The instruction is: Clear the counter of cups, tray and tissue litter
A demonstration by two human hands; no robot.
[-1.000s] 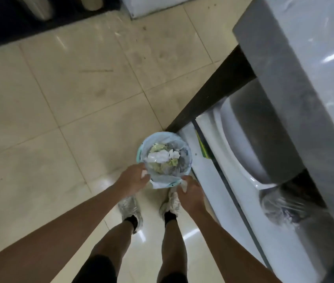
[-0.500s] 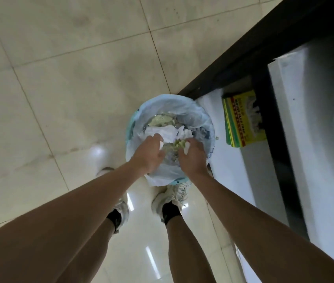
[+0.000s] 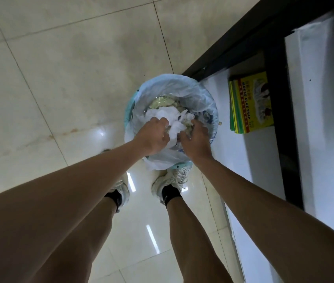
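Observation:
A small round bin [image 3: 130, 111] lined with a pale blue plastic bag [image 3: 184, 86] stands on the tiled floor just ahead of my feet. It is full of litter, with crumpled white tissue [image 3: 163, 114] on top and yellowish scraps behind it. My left hand [image 3: 153, 136] is down in the bin, its fingers curled into the white tissue. Beside it, my right hand [image 3: 195, 140] presses on the litter with spread fingers, its fingertips sunk among the scraps. No cup or tray is in view.
A stack of yellow and green mouse glue trap packs [image 3: 251, 103] lies on a white low shelf [image 3: 264, 160] to the right of the bin. A dark frame [image 3: 280, 119] borders that shelf. Beige floor tiles [image 3: 60, 78] spread to the left.
Both hands have gone from the bin's near rim down onto the litter inside. My head has lowered, so the bin looks larger.

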